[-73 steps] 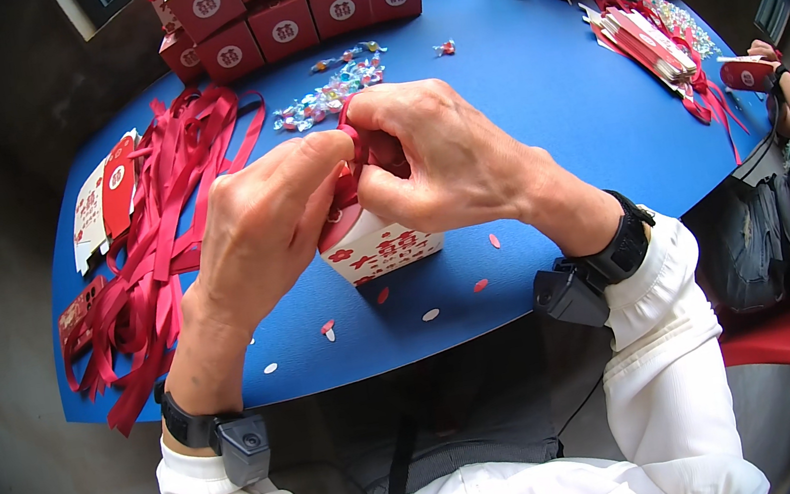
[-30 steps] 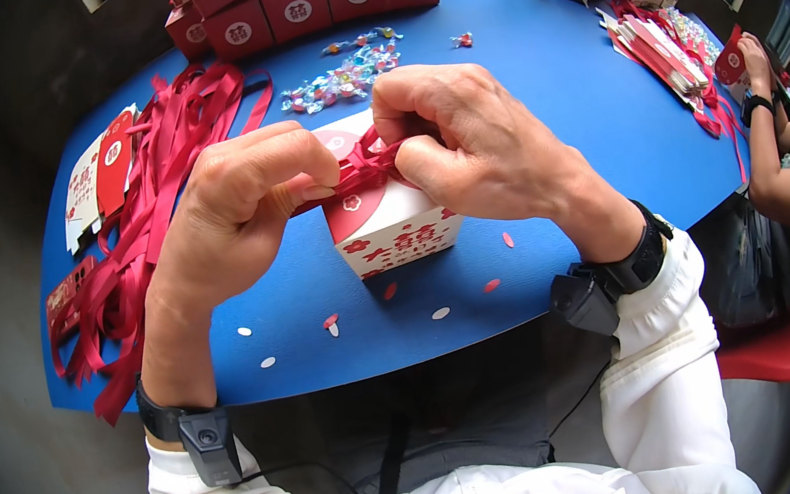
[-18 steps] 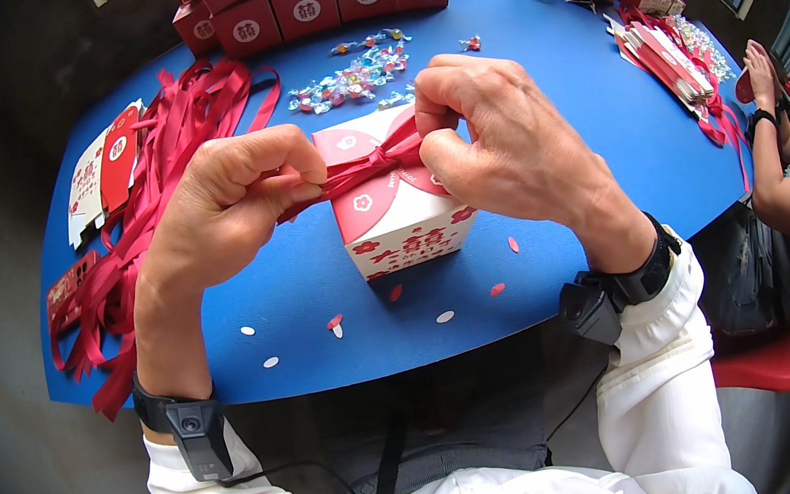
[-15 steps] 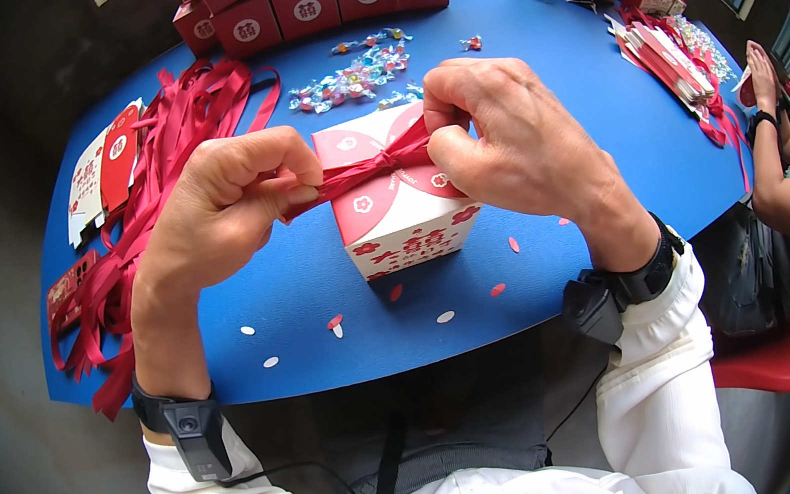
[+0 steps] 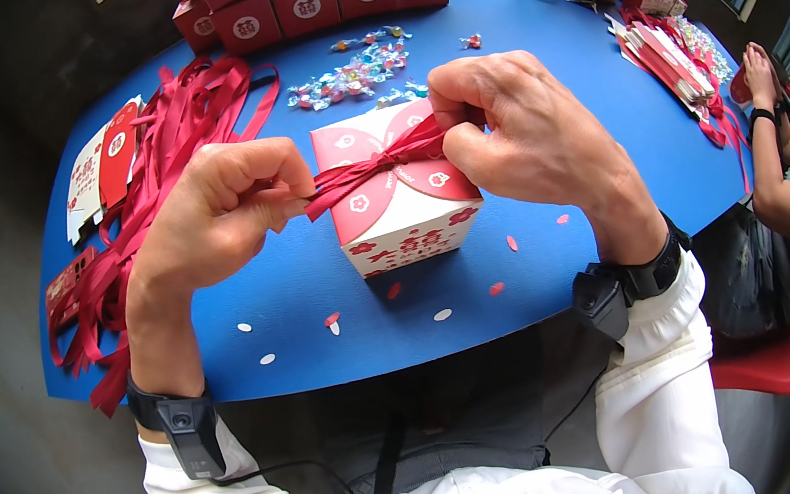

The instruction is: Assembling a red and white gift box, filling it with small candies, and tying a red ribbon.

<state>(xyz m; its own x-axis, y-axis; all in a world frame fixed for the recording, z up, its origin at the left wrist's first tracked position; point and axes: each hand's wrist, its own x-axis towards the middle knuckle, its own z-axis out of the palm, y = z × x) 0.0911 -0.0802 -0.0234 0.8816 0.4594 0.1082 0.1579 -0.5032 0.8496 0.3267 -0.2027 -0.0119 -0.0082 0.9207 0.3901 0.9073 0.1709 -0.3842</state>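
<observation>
The blue tabletop (image 5: 533, 76) is carrying a red-and-white gift box (image 5: 401, 196) near its front edge. Your left hand (image 5: 219, 216) and right hand (image 5: 525, 133) are each pinching shut on the red ribbon (image 5: 373, 164) crossing its top.

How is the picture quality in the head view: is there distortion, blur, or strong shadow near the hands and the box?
Head view: fisheye bends the blue table edge and leaves a dark vignette at the rim. Lighting is soft daylight. The left hand, right hand, ribbon and gift box are sharp, with no visible motion blur. A mild shadow lies under the box, and there is no strong glare.
</observation>
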